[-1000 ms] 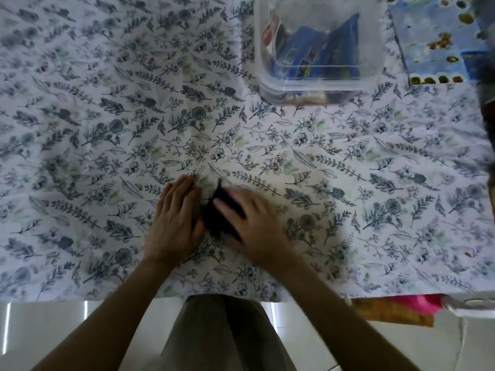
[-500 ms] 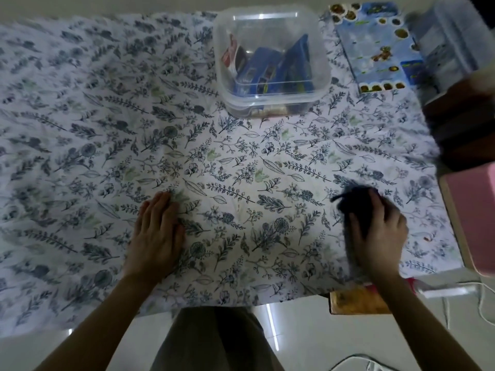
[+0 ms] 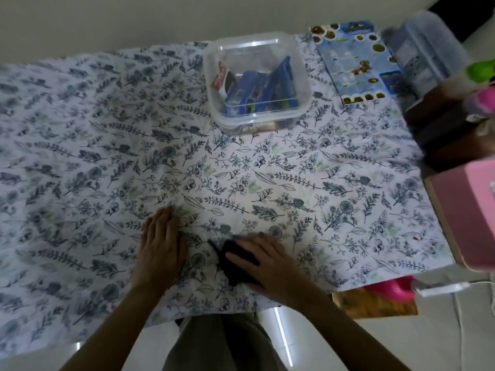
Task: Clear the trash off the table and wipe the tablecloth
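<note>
A white tablecloth (image 3: 294, 170) printed with blue leaves covers the table. My right hand (image 3: 267, 263) presses a dark cloth (image 3: 233, 261) flat on it near the front edge, fingers spread over the cloth. My left hand (image 3: 160, 247) lies flat on the tablecloth just left of the cloth, palm down, holding nothing. A clear plastic tub (image 3: 257, 84) at the back holds blue wrappers and a red-and-white packet.
A blue printed card (image 3: 359, 62) lies at the back right beside a clear lidded container (image 3: 426, 57). A pink box (image 3: 468, 210) stands off the table's right edge. A white cable (image 3: 444, 286) and orange-pink items sit on the floor at the front right.
My right hand has swept the dark cloth from the right side of the table back left, close to my left hand. The left hand has stayed put.
</note>
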Tool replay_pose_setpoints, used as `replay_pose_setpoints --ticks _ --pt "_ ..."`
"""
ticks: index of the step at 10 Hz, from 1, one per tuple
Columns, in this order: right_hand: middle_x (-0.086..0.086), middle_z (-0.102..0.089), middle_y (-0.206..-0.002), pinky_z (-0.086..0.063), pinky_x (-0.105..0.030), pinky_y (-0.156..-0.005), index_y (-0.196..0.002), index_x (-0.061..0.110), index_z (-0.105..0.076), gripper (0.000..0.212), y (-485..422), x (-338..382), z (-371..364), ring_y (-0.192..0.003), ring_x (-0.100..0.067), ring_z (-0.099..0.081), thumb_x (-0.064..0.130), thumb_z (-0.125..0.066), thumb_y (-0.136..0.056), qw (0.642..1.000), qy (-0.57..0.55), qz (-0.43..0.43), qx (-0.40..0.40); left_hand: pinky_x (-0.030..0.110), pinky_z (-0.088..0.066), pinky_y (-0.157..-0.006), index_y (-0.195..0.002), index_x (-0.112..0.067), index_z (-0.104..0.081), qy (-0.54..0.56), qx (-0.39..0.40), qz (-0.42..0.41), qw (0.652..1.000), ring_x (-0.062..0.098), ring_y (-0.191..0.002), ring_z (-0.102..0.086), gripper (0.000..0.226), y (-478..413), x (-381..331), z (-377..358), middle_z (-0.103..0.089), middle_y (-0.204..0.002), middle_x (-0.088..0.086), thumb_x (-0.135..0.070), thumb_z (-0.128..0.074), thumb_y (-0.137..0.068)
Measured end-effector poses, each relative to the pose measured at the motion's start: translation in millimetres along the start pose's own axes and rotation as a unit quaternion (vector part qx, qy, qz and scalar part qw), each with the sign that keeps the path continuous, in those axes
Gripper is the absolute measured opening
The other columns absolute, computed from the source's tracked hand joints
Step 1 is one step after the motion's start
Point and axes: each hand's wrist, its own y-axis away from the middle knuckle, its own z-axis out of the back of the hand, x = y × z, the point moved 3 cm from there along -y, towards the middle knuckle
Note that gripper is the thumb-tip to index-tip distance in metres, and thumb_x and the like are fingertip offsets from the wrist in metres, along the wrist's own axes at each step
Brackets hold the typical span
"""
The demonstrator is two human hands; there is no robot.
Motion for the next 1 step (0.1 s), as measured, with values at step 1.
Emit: replay_pose_setpoints --ticks 1 --pt "-0.007 -0.032 -0.146 -0.037 -0.05 -0.107 -0.144 0.026 -0.026 0.082 41.4 -25.6 4.2 -0.13 -0.028 -0.037 0.051 -0.064 -0.076 0.998 0.002 -0.065 -0.006 0.05 -0.02 -0.118 -0.134 0.002 -0.041 0.003 -0.008 0.001 1.0 0.035 -0.14 -0.027 0.054 1.3 -0.1 -0.9 -0.037 -0.145 0.024 -0.032 -0.028 -0.093"
